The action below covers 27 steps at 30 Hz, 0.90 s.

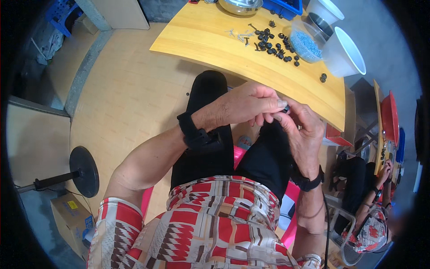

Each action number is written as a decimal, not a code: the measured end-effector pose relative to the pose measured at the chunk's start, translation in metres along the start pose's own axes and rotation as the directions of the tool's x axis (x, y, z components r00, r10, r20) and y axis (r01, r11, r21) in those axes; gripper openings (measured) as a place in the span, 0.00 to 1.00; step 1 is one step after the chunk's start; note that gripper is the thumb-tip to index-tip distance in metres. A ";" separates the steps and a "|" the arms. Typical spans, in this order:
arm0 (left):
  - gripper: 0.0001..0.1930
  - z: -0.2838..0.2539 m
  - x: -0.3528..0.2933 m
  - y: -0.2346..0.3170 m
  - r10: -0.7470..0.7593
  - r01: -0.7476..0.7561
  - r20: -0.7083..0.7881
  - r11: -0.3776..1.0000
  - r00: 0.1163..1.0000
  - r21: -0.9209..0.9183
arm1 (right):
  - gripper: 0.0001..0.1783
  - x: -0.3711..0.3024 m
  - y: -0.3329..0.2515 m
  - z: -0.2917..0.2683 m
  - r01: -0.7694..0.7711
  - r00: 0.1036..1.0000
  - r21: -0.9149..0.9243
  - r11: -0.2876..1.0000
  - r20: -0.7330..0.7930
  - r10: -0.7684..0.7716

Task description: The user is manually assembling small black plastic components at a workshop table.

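Over my lap, just off the table's near edge, both hands meet at a small dark round part (285, 109). My left hand (255, 105) is closed, its thumb and fingertips pinching the part. My right hand (305, 125) grips it from the other side between thumb and bent fingers. Fingers cover most of the part, so its exact kind cannot be made out. Several small black knob-like pieces (267, 45) lie scattered on the yellow wooden table (201, 33). Thin silver pins (242, 36) lie beside them. Another black piece (323, 78) sits apart, nearer the right corner.
A clear bowl of small blue pieces (306, 46) stands on the table by white plastic tubs (344, 54). Farther back are a metal bowl (241, 5) and a blue crate (286, 6). A round black stand base (84, 171) is at left. Another person (369, 224) sits at right.
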<state>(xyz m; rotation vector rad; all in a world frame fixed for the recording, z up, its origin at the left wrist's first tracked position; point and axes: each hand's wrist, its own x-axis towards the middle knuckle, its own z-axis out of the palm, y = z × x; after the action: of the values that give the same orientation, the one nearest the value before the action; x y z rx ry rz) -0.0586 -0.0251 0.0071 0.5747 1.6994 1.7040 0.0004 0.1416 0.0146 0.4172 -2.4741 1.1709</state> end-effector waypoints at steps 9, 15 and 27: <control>0.18 0.017 -0.008 0.007 0.094 -0.094 -0.017 0.995 0.995 -0.015 | 0.17 -0.004 -0.007 -0.002 0.076 0.997 -0.004 0.997 -0.028 -0.076; 0.20 0.033 -0.006 -0.002 0.149 -0.135 -0.134 0.985 0.980 0.109 | 0.12 -0.005 0.002 -0.005 0.271 0.962 -0.204 0.941 0.023 -0.272; 0.24 0.067 -0.014 -0.003 -0.074 -0.045 -0.253 0.900 0.965 -0.434 | 0.15 -0.013 0.002 0.014 0.119 0.972 -0.045 0.992 -0.200 -0.125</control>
<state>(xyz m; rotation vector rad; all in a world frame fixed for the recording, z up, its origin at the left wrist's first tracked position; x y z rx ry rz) -0.0010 0.0119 0.0102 0.1263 1.4080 2.1408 0.0085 0.1337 -0.0011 0.4132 -2.2569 1.0658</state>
